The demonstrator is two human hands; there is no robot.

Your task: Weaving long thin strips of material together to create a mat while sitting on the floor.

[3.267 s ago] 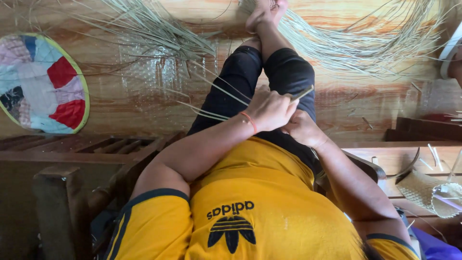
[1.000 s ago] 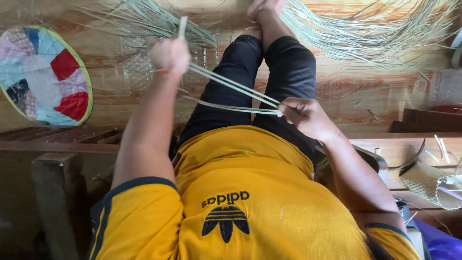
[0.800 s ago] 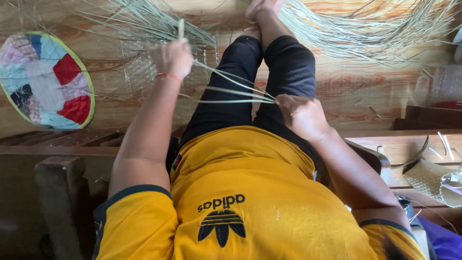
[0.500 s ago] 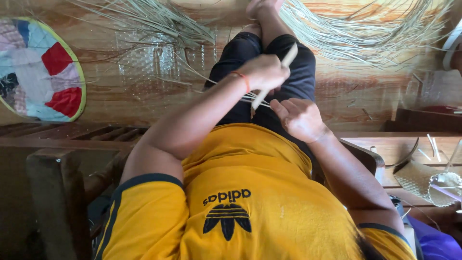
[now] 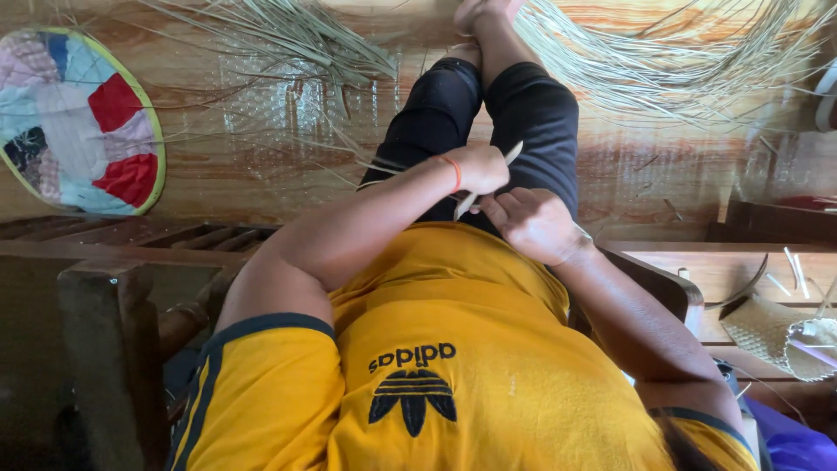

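**Head view: both hands meet over the lap**

Fingers of the left hand [image 5: 478, 167] curl tight round a pale stick tool [image 5: 488, 179], its tip angled down against the right hand [image 5: 529, 222], whose fingers pinch thin reed strips [image 5: 384, 164] trailing left across black trousers [image 5: 488, 122]. Beyond lie loose reed bundles [image 5: 663, 61] and a patchwork cushion [image 5: 77, 118].

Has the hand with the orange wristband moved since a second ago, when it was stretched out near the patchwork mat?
Yes. The left hand has swung away from the patchwork mat, back over the lap beside the right hand, gripping a pale stick.
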